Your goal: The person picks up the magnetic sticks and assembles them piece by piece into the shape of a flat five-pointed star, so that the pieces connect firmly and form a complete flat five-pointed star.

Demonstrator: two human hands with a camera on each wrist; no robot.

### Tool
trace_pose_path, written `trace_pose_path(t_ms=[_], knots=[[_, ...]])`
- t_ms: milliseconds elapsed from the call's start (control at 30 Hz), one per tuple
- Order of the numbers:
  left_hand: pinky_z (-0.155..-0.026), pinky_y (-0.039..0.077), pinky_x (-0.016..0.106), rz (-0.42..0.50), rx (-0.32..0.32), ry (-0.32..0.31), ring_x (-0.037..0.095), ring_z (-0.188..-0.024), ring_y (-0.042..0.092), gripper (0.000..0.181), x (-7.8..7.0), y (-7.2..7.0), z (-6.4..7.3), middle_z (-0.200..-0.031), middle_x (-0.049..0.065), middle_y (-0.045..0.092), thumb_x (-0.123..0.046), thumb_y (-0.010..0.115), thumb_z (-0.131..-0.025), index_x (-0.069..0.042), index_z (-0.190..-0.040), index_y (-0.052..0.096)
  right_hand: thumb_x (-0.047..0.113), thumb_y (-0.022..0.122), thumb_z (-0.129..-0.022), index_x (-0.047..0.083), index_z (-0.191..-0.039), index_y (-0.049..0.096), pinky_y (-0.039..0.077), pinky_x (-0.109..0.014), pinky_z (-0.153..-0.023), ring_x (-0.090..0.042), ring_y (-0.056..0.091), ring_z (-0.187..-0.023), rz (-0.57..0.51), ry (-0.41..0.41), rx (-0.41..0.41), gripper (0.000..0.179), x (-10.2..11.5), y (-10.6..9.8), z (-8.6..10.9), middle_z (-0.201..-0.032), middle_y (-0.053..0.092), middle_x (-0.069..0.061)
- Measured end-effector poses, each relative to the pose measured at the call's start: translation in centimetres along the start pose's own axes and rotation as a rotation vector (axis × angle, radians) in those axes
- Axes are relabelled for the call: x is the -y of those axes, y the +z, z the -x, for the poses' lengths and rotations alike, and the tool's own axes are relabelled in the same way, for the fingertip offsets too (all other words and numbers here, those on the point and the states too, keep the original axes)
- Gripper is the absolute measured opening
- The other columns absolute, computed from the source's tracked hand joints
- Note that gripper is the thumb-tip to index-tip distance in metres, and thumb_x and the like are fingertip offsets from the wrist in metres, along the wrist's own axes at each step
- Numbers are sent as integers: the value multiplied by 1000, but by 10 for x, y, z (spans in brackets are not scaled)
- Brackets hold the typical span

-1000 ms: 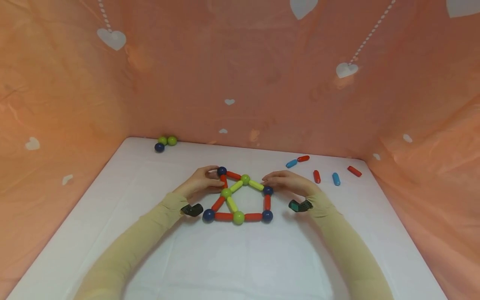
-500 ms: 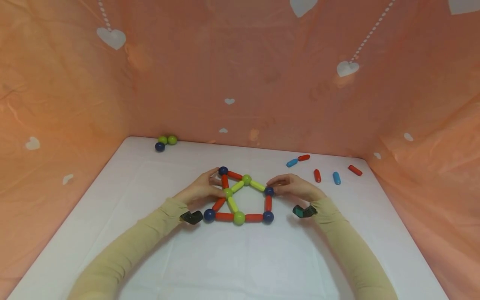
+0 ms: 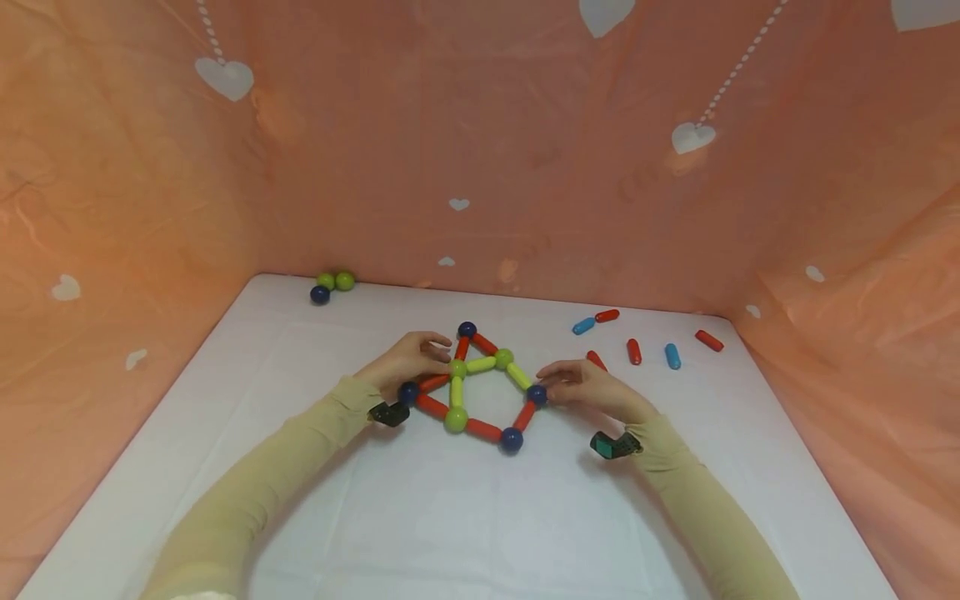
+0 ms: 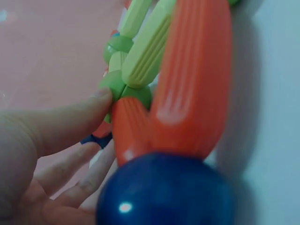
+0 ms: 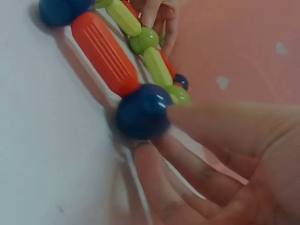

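A flat frame of magnetic rods and balls lies on the white table between my hands in the head view. Red rods (image 3: 484,430) and yellow-green rods (image 3: 480,365) link its dark blue and green balls. My left hand (image 3: 408,362) is at its left side, thumb against a green ball (image 4: 112,86), other fingers stretched out behind in the left wrist view. At the opposite side, my right hand (image 3: 592,387) pinches a dark blue ball (image 5: 144,112) between thumb and fingers. Another dark blue ball (image 4: 164,192) sits close below the left thumb in the left wrist view.
Two green balls (image 3: 345,281) and a dark blue ball (image 3: 320,295) lie at the back left. Loose red rods (image 3: 634,352) and blue rods (image 3: 672,357) are scattered at the back right, one red rod partly behind my right hand. A pink cloth wall (image 3: 487,167) rises behind the table.
The frame has turned clockwise: its top ball moved right, its lower balls moved left. My right hand has come down with its ball. A red rod now shows behind my right hand.
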State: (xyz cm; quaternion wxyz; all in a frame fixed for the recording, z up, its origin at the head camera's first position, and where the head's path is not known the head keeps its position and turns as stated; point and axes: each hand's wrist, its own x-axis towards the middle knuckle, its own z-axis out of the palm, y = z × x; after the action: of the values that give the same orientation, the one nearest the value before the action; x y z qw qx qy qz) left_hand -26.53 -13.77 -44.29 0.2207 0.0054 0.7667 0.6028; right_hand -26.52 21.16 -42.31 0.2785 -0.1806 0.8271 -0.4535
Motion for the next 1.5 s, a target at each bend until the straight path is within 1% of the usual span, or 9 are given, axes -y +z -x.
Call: trace_pose_path(t_ms=[100,233,300,367,633,733,933,1133,1500], knots=[[-94,53,29,-58,-14,40,24,-112,64,42,-2,-2,-4,-127,17,67,-9,73,-92,-3,-131,60,15,65,-99,1,-138,57,59,-35,-95,-32,65,-118,77,-68,-91,43,2,-9,5,-130,66,-20],[-91,52,27,-98,-16,68,21,-105,65,32,-4,-4,-8,-117,15,72,-8,73,-92,-1,-122,67,7,66,-97,-7,-132,58,60,-45,-92,-41,65,-113,262,-138,-329,39,-1,-27,8,-125,66,-27],[-91,52,26,-99,-8,69,20,-103,65,30,-4,-5,-10,-115,14,72,-8,72,-92,-1,-120,67,7,68,-95,-7,-129,60,59,-48,-93,-41,65,-110,349,-124,-419,38,-6,-34,8,-122,67,-27],[-90,53,26,-101,0,69,19,-103,65,29,-4,-7,-11,-115,13,72,-9,72,-92,-1,-120,67,8,70,-93,-7,-128,61,58,-52,-94,-41,65,-109,384,-89,-455,39,-12,-40,7,-121,67,-27],[-92,54,27,-47,14,32,20,-107,66,32,-3,-8,-14,-119,12,71,-10,73,-92,-3,-122,67,14,74,-92,-2,-130,61,55,-52,-98,-38,63,-109,399,11,-412,44,-33,-48,5,-116,67,-23],[-92,54,27,-56,11,45,20,-108,66,32,-4,-8,-13,-120,12,71,-10,73,-92,-3,-122,67,9,73,-91,-2,-130,61,56,-52,-98,-38,64,-108,403,8,-409,42,-34,-48,3,-116,68,-24],[-87,54,24,-132,4,92,20,-104,68,33,-4,-10,-17,-120,16,72,-10,73,-92,-1,-123,67,3,67,-93,-2,-128,64,55,-51,-100,-37,62,-109,390,1,-352,36,-24,-45,-12,-121,67,-23],[-87,54,25,-103,11,73,20,-104,67,34,-4,-7,-17,-120,15,72,-10,73,-92,-2,-125,66,10,71,-93,1,-125,68,57,-44,-96,-34,64,-109,365,-42,-265,33,-4,-35,-35,-121,70,-18],[-99,50,32,-160,9,95,23,-111,64,30,-6,-5,-18,-118,12,71,-12,74,-92,-4,-120,69,3,68,-93,5,-124,70,54,-47,-104,-34,62,-115,365,-71,-156,31,16,-14,-63,-125,70,-15]])
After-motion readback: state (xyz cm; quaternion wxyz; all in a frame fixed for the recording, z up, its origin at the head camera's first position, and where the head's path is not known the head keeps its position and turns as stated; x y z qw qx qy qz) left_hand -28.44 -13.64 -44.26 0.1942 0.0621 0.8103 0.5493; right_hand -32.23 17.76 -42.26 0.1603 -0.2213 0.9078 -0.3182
